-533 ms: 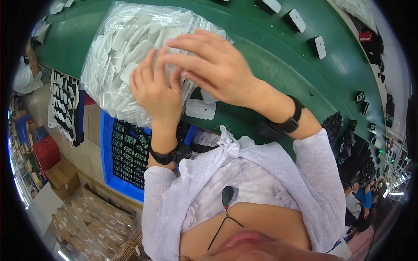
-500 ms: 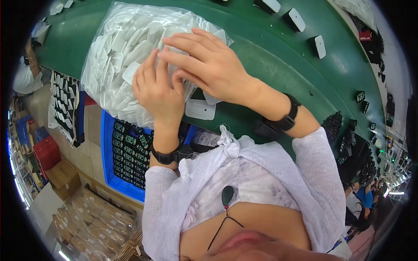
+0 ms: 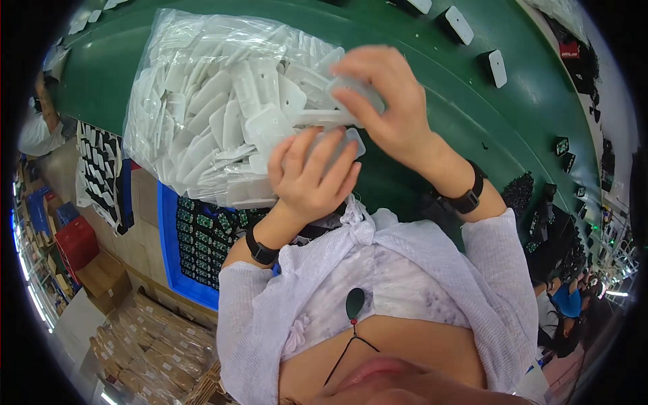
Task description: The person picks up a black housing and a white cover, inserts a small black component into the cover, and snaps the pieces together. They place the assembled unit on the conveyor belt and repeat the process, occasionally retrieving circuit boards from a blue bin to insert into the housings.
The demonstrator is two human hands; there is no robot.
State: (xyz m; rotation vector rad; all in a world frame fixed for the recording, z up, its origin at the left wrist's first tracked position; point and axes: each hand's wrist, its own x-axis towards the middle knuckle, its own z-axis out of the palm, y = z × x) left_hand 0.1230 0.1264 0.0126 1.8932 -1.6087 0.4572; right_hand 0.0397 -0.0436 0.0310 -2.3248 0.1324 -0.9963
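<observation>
Head view: hands (image 3: 312, 177) at clear bag (image 3: 159, 42) of white plates (image 3: 267, 127)

The green table (image 3: 462, 131) bears a clear bag (image 3: 143, 145) of white plates (image 3: 268, 126) and black-and-white cases (image 3: 497, 68).

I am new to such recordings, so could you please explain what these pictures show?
There is no machine here: a person works bare-handed. Every picture comes from one head-worn wide fisheye camera looking down, so straight edges bend. On the green table lies a clear bag with many flat white plates. The left hand is over plates at the bag's near side; the right hand is at a pale plate farther right, though blur hides whether that is held.
</observation>
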